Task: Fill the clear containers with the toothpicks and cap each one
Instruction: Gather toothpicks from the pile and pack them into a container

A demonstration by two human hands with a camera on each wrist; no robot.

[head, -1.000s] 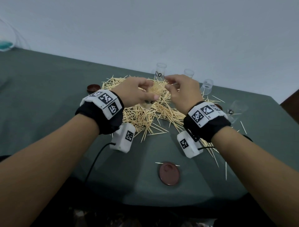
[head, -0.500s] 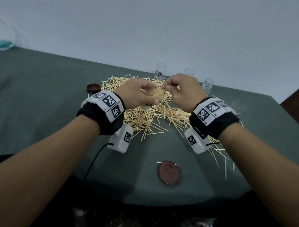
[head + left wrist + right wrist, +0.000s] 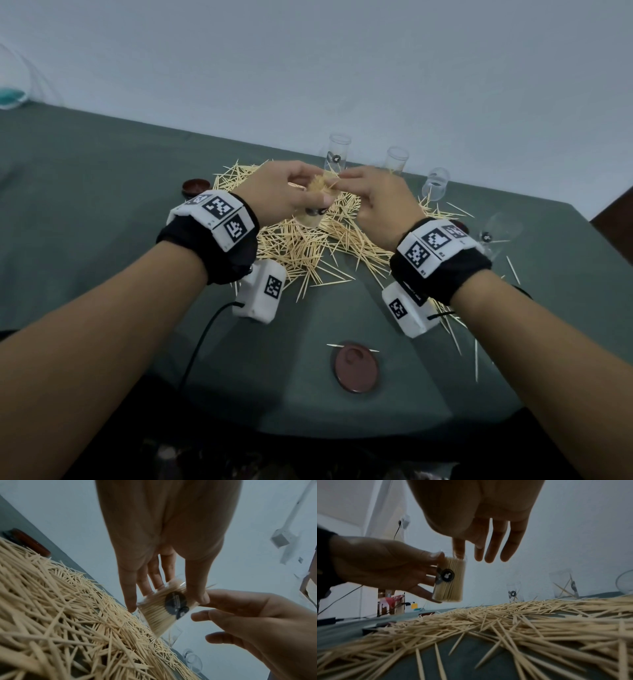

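Observation:
My left hand point(image 3: 308, 193) holds a clear container point(image 3: 315, 202) packed with toothpicks, tilted above the loose toothpick pile point(image 3: 301, 246). In the left wrist view its thumb and fingers point(image 3: 132, 607) curl round the container point(image 3: 159, 614), which carries a black sticker. My right hand point(image 3: 346, 178) is at the container's mouth, thumb and forefinger pinching a toothpick there. In the right wrist view the forefinger of my right hand point(image 3: 467, 553) reaches the top of the container point(image 3: 452, 582) while the other fingers hang straight. A brown cap point(image 3: 356, 366) lies near the table's front edge.
Three empty clear containers point(image 3: 339, 150) point(image 3: 396, 162) point(image 3: 435, 183) stand behind the pile; a fourth point(image 3: 496, 233) lies tipped at the right. Another brown cap point(image 3: 194, 186) sits left of the pile. The green table point(image 3: 85, 178) ends close in front. Stray toothpicks lie at the right.
Both hands stay together over the pile. My right hand's fingers have shifted slightly left onto the container's mouth; the container is still in my left hand.

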